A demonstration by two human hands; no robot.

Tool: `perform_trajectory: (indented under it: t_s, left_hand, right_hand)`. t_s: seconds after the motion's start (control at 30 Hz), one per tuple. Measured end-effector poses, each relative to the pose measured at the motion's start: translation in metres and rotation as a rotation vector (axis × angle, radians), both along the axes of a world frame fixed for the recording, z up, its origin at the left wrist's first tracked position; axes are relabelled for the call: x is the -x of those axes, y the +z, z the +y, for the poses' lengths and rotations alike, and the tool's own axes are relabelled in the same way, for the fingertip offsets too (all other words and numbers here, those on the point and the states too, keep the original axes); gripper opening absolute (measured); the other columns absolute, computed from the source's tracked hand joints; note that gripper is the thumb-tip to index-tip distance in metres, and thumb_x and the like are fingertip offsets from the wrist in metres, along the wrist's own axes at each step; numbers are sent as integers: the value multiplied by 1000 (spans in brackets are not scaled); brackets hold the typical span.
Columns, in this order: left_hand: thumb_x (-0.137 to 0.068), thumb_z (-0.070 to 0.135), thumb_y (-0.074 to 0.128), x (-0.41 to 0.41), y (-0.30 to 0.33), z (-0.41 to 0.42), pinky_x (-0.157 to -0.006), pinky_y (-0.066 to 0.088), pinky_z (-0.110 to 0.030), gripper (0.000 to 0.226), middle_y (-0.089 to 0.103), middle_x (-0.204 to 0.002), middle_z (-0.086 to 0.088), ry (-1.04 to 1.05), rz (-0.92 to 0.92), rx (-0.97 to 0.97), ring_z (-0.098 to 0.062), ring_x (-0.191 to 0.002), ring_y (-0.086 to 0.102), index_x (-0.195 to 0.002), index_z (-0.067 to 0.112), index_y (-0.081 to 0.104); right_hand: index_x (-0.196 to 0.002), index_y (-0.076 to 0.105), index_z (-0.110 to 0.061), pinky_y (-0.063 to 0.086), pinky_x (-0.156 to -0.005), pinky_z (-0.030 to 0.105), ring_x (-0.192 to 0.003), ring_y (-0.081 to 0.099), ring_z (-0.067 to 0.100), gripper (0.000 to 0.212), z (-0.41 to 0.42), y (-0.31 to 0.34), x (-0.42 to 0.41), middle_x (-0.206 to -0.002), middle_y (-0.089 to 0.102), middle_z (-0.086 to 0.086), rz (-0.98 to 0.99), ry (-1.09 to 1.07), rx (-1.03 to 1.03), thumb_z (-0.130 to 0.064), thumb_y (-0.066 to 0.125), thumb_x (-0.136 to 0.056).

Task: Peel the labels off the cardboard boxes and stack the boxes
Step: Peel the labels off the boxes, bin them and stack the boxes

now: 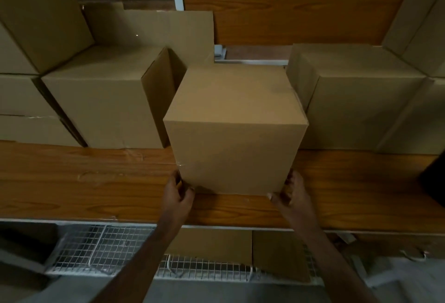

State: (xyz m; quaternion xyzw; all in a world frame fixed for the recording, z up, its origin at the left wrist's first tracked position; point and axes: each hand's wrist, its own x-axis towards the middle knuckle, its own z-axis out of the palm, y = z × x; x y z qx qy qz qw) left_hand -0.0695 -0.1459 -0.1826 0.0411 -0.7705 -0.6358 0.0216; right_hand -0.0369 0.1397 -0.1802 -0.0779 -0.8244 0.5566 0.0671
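A plain brown cardboard box [234,129] stands in the middle of the wooden shelf [96,182], closed, with no label showing on its top or front. My left hand [179,194] grips its lower left corner, fingers curled round the edge. My right hand [290,194] grips the lower right corner the same way. A scrap of clear tape shows on the box's left front edge.
More cardboard boxes line the back: a large one at the left [106,100], stacked ones at the far left [26,100], one at the right [356,100]. A wire-mesh rack [101,247] with flat cardboard lies below the shelf. A dark object [433,180] sits at the right edge.
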Motion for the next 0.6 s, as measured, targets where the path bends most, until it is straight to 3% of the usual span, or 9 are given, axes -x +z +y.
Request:
perform_trajectory:
  t_s: [0.13, 0.23, 0.3, 0.4, 0.47, 0.6]
  left_hand:
    - [-96, 4, 54, -2, -5, -13, -105, 46, -45, 60, 52, -139, 9, 5, -28, 2, -13, -128, 51, -148, 28, 35]
    - [-96, 5, 53, -2, -3, -12, -101, 47, -41, 59, 54, -135, 11, -41, -59, 6, -13, -126, 52, -147, 31, 37]
    - [-98, 11, 54, -3, 3, -7, -94, 47, -33, 48, 56, -126, 15, -39, -70, -20, -12, -122, 52, -140, 32, 44]
    - [-100, 20, 54, 0, 13, -5, -88, 48, -32, 37, 56, -123, 11, 31, -62, -102, -15, -118, 53, -134, 34, 48]
    - [-100, 21, 54, 4, 23, -5, -95, 50, -37, 39, 56, -130, 5, 78, -42, -178, -17, -120, 53, -138, 29, 48]
    - [-101, 16, 51, 9, 51, -3, -84, 48, -24, 41, 56, -132, 3, 136, 40, -223, -10, -115, 55, -141, 22, 48]
  right_hand:
    - [-152, 14, -24, 39, -110, 42, -136, 39, 16, 99, 1, -4, -3, -144, 40, -10, -75, 14, 16, -22, 81, -79]
    - [-152, 9, -25, 38, -112, 51, -139, 38, 21, 106, 1, -2, -1, -153, 36, 2, -85, 10, 3, -26, 83, -76]
    - [-143, 18, -26, 42, -108, 51, -135, 42, 23, 95, -1, 0, 3, -145, 43, 0, -86, 29, 10, -26, 84, -74]
    - [-129, 24, -21, 48, -98, 34, -128, 48, 21, 77, -4, 7, 9, -127, 47, -12, -51, 55, 19, -16, 81, -78]
    - [-133, 21, -21, 47, -98, 32, -127, 47, 19, 78, -7, 16, 12, -131, 45, -8, 8, 63, -1, -15, 79, -80]
    - [-145, 17, -23, 45, -104, 37, -133, 42, 22, 84, -11, 36, 17, -144, 39, 2, 113, 28, 17, -20, 75, -85]
